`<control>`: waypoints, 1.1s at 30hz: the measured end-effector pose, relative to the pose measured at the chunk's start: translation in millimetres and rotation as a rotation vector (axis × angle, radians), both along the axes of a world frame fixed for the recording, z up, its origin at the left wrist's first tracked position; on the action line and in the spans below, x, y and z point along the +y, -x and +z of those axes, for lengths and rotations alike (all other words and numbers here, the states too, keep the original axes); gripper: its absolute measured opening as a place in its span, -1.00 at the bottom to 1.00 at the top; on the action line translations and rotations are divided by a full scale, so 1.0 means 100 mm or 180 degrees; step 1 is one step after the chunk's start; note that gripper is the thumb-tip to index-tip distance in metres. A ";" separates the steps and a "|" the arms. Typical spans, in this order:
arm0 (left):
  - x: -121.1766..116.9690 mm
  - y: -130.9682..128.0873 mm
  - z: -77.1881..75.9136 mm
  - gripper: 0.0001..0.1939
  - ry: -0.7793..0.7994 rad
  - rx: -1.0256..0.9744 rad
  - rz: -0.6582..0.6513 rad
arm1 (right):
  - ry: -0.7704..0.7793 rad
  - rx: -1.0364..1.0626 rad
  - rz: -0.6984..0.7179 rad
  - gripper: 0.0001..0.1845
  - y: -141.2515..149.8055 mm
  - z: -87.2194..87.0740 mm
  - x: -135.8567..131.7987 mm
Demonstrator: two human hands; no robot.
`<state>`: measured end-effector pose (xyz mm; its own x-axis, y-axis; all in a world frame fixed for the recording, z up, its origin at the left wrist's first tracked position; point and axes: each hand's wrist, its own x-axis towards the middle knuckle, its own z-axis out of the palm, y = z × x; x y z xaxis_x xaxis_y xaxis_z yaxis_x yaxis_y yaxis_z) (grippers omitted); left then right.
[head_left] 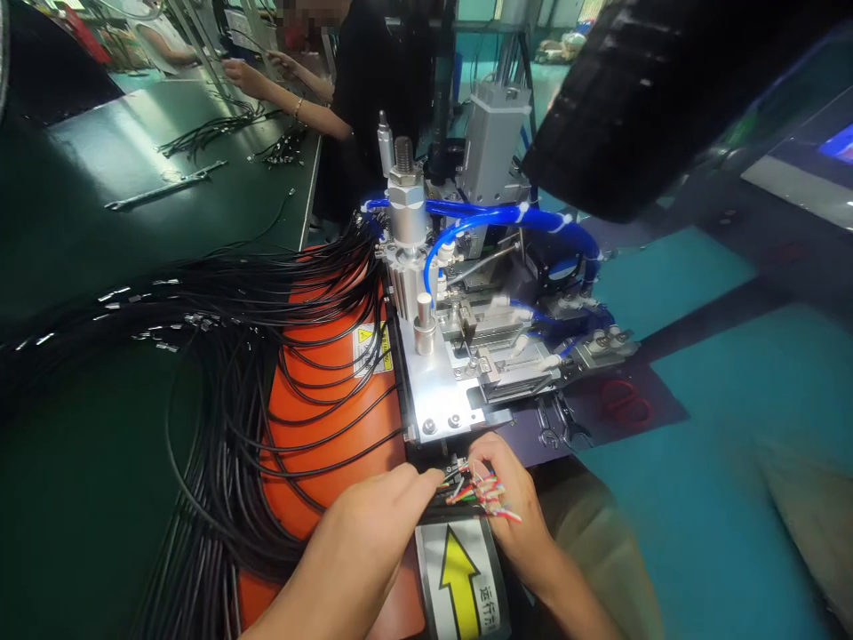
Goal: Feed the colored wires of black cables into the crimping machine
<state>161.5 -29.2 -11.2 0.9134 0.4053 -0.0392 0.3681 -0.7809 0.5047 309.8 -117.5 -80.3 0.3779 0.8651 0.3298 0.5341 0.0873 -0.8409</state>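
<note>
At the front end of the machine, both of my hands are bent around a cluster of thin coloured wires (pixel 485 491), red, white, green and blue. My left hand (pixel 383 511) is closed, thumb and fingers together at the cluster's left side; wire ends show at its fingertips. My right hand (pixel 510 489) curls round the cluster from the right, with loose ends lying across its fingers. Just beyond my fingers is the machine's metal plate (pixel 433 391). Black cables (pixel 227 427) run over the orange cover (pixel 320 418) on the left. My fingertips partly hide what lies between them.
A yellow arrow label (pixel 459 578) is on the machine below my hands. Blue air hoses (pixel 493 216) arch over metal cylinders. Wrenches (pixel 556 425) and red-handled scissors (pixel 626 404) lie at right. A dark cylindrical object (pixel 633 107) hangs overhead. A co-worker (pixel 373 80) handles cables across the green table (pixel 200 204).
</note>
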 end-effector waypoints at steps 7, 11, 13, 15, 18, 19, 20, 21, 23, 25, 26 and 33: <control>0.04 -0.05 -0.16 -0.45 -0.1794 0.0428 -0.0698 | 0.0815 0.0333 -0.0134 -0.79 0.00 0.12 0.02; 0.03 -0.11 -0.06 -0.43 -0.2009 0.0758 -0.0799 | 0.0923 0.0383 -0.0109 -0.78 -0.01 0.18 0.04; 0.04 -0.14 0.00 -0.41 -0.2024 0.0873 -0.0800 | 0.1022 0.0410 -0.0083 -0.78 -0.01 0.21 0.03; 0.05 -0.17 0.05 -0.41 -0.1957 0.0946 -0.0774 | 0.1073 0.0420 -0.0037 -0.78 -0.02 0.23 0.02; 0.09 -0.20 0.08 -0.45 -0.1744 0.0953 -0.0792 | 0.0936 0.0350 0.0112 -0.78 -0.03 0.18 0.02; 0.10 -0.21 0.08 -0.45 -0.1675 0.0923 -0.0794 | 0.0801 0.0294 0.0154 -0.78 -0.04 0.14 0.03; 0.12 -0.21 0.07 -0.46 -0.1625 0.0878 -0.0773 | 0.0650 0.0235 0.0199 -0.77 -0.05 0.09 0.03; 0.13 -0.22 0.06 -0.46 -0.1590 0.0828 -0.0729 | 0.0491 0.0180 0.0239 -0.76 -0.06 0.04 0.04; 0.14 -0.22 0.04 -0.48 -0.1540 0.0776 -0.0605 | 0.0246 0.0114 0.0354 -0.76 -0.08 -0.04 0.05; 0.15 -0.22 0.03 -0.51 -0.1437 0.0817 -0.0553 | 0.0153 0.0129 0.0466 -0.76 -0.10 -0.08 0.05; 0.14 -0.23 0.03 -0.51 -0.1361 0.0827 -0.0544 | 0.0139 0.0154 0.0495 -0.76 -0.10 -0.07 0.05; 0.08 -0.06 -0.07 -0.41 -0.1018 0.0356 -0.0273 | 0.0933 0.0437 0.0545 -0.79 -0.13 0.13 0.10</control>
